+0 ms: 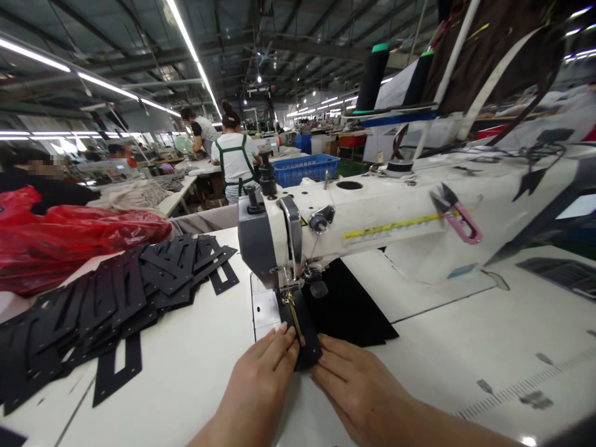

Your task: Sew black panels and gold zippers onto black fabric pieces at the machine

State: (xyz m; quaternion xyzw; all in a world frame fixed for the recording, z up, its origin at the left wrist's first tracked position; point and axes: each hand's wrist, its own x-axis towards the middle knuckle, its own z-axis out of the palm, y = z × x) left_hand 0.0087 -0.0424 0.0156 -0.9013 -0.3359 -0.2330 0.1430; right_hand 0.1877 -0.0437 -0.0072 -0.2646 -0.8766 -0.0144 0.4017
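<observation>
A narrow black panel (pixel 308 355) with a gold zipper (pixel 294 315) along it lies under the presser foot (pixel 289 288) of a white sewing machine (pixel 372 217). My left hand (pixel 263 372) rests on its left edge, fingers stretched out flat beside the zipper. My right hand (pixel 358 379) touches the right edge with straight fingers; its thumb is hidden. A larger black sheet (pixel 354 304) lies to the right, partly beneath the machine arm. Left of the machine, a pile of black slotted pieces (pixel 125 292) spreads over the white table (pixel 195 354).
Pink-handled thread snips (pixel 459 214) sit on the machine arm above a yellow measuring tape (pixel 395 228). Black thread cones (pixel 372 77) stand behind. A red plastic bag (pixel 84 236) lies at far left. Beyond are a blue basket (pixel 305 169) and a person in a green-strapped apron (pixel 233 155).
</observation>
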